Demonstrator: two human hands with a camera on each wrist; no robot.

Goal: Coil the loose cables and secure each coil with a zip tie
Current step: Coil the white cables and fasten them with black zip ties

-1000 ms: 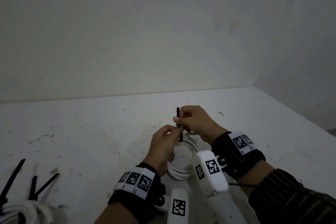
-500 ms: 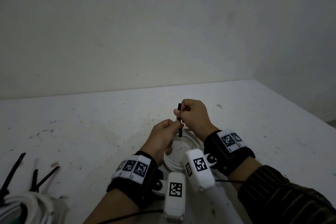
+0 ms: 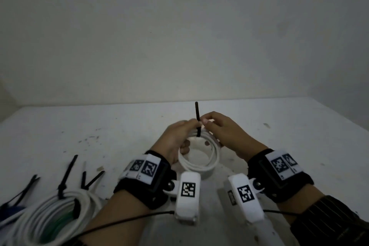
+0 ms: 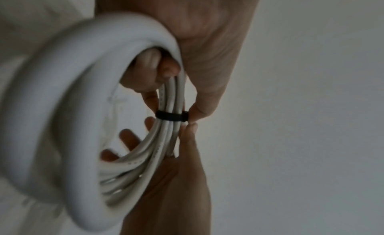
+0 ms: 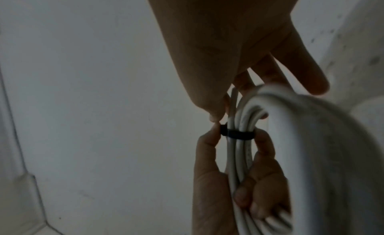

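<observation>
1. Fingers [image 3: 191, 124] of the left hand [image 3: 175, 142] curl round the white cable coil [image 3: 199, 164] and pinch the head of the black zip tie [image 3: 197, 120].
2. Right hand [image 3: 223, 136] pinches the coil just beside the band, its thumb tip meeting the left thumb tip.
3. Both wrist views show the tie cinched as a band round the bundled strands.
4. Its tail stands upright above the hands.
5. Held coil hangs just above the white desk [image 3: 79, 126].
6. Another tied coil [image 3: 50, 219] lies at the near left, with spare black zip ties [image 3: 89, 177] beside it.
</observation>
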